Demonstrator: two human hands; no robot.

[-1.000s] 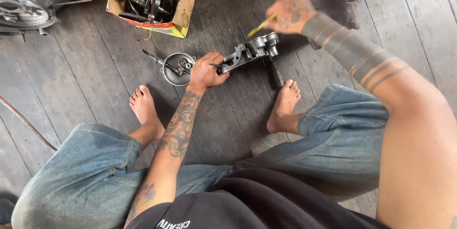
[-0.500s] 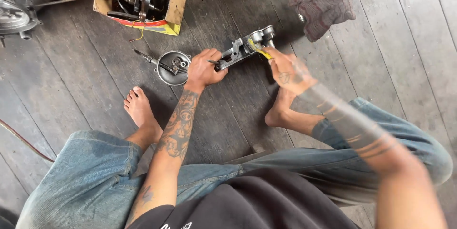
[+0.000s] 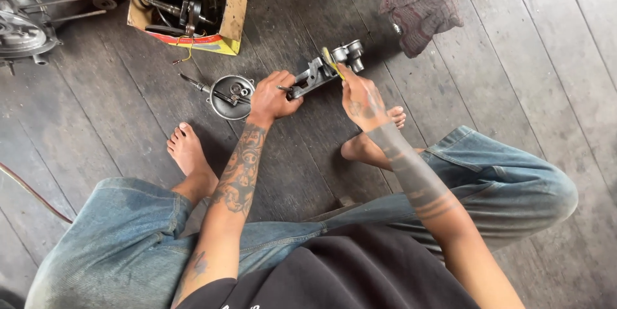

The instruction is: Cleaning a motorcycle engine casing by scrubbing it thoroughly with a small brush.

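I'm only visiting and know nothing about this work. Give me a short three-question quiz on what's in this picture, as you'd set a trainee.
1. True or false: the left hand grips one end of the grey metal part.
2. What does the right hand hold? A) a yellow-handled tool B) a hammer C) a cup
3. What lies on the floor planks just left of the left hand?

Key:
1. True.
2. A, the yellow-handled tool, set against the metal part.
3. A round metal cover.
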